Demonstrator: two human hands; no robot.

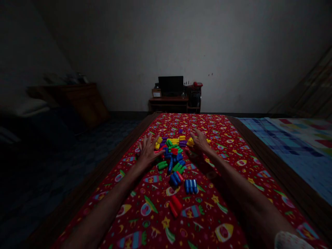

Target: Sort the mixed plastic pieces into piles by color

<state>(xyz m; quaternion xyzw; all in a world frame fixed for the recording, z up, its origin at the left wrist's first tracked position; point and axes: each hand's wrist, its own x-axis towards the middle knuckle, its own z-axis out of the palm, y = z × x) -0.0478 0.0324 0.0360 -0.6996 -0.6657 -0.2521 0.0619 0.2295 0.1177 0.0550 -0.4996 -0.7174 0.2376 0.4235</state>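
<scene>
My left hand point(148, 151) is spread with its fingers apart at the left side of a loose pile of toy building pieces point(173, 150) shaped like joined rounded tubes. Yellow pieces point(157, 145) lie by its fingertips. On the far right side of the pile, my right hand point(200, 140) reaches over yellow pieces point(190, 142), fingers extended; whether it touches them is hard to tell. Nearer to me are a green piece point(162, 165), a blue piece point(191, 186), a blue-and-red cluster point(176, 178) and a red piece point(175, 206).
A red patterned cloth point(197, 228) covers the surface under the pieces. Beyond it, a monitor point(171, 85) stands on a low desk point(168, 99). A bed with a checked blue sheet point(275, 145) is on the right, a wooden cabinet point(85, 103) on the left.
</scene>
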